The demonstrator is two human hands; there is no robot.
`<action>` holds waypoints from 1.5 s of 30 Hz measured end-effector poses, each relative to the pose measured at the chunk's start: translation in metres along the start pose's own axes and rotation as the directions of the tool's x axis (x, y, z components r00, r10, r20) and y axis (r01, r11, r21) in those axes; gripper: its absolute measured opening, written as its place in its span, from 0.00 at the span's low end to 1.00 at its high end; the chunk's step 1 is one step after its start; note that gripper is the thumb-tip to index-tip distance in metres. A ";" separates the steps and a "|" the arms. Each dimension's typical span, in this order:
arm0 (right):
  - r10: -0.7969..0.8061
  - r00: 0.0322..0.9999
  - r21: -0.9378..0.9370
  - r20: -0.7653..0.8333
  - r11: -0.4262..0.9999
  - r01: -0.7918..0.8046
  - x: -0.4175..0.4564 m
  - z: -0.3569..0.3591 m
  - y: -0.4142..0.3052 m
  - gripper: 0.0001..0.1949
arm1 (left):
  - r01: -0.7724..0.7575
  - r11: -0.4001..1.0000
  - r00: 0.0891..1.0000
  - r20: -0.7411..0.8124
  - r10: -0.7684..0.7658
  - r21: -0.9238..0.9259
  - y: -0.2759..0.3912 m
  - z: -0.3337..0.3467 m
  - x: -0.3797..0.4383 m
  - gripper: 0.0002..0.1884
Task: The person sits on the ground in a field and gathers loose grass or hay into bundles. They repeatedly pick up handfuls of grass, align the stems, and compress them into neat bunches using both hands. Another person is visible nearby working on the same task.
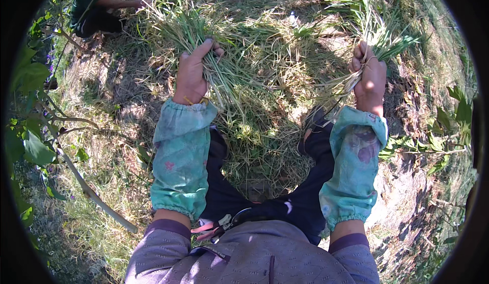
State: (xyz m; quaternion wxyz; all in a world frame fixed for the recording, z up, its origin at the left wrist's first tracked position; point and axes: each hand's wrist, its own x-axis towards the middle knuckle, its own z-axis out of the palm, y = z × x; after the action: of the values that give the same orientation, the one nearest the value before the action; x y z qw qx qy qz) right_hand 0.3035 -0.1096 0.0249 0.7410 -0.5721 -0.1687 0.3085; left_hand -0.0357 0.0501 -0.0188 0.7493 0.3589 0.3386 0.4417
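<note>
My left hand (195,70) grips a bundle of green and dry grass stalks (187,27), the stems fanning out above and below the fist. Another grass bundle (368,16) is clenched in my right hand (368,73), its pale stems hanging down toward the foot. The two hands are held well apart in front of me. Between and beneath them a layer of cut grass (263,66) covers the ground. Teal sleeve covers (181,161) are on both forearms. Pruning shears with pink handles (210,228) sit at my waist on the left.
A co-worker's arm (118,3) and dark clothing show at the top left, beside the grass. A bare branch (91,192) and leafy stems (36,146) reach in from the left. A leafy twig (431,148) juts in on the right. My shoe (311,129) stands on the ground.
</note>
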 end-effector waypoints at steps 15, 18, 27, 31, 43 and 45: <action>0.315 0.745 -0.346 0.588 0.931 -0.120 -0.076 0.083 0.058 0.09 | 0.087 0.995 0.978 0.194 -0.077 -0.042 -0.024 0.036 -0.017 0.11; 0.392 0.701 -0.364 0.596 0.910 -0.199 -0.078 0.085 0.058 0.09 | 0.033 0.997 0.984 0.174 -0.022 -0.063 -0.026 0.040 -0.016 0.11; 0.380 0.755 -0.362 0.535 0.910 -0.201 -0.073 0.087 0.052 0.07 | -0.015 0.988 0.976 0.217 -0.019 0.153 -0.028 0.041 -0.021 0.16; 0.295 0.864 -0.291 0.408 0.939 -0.183 -0.066 0.084 0.049 0.08 | 0.100 0.966 0.973 0.178 -0.144 0.237 -0.038 0.045 -0.021 0.16; 0.011 0.983 0.145 -0.185 0.989 0.016 0.012 -0.014 -0.001 0.08 | 0.076 0.997 0.996 -0.048 -0.076 -0.010 -0.021 0.010 -0.003 0.05; 0.012 0.949 0.158 -0.315 0.987 0.040 0.022 -0.035 -0.018 0.09 | -0.007 1.000 0.993 -0.121 0.009 0.019 -0.021 0.004 0.001 0.05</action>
State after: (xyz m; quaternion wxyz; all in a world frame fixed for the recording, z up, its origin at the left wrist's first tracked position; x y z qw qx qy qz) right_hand 0.3464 -0.1240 0.0298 0.8046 -0.5505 -0.0268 0.2210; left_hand -0.0235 0.0421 -0.0347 0.7223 0.3399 0.3861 0.4623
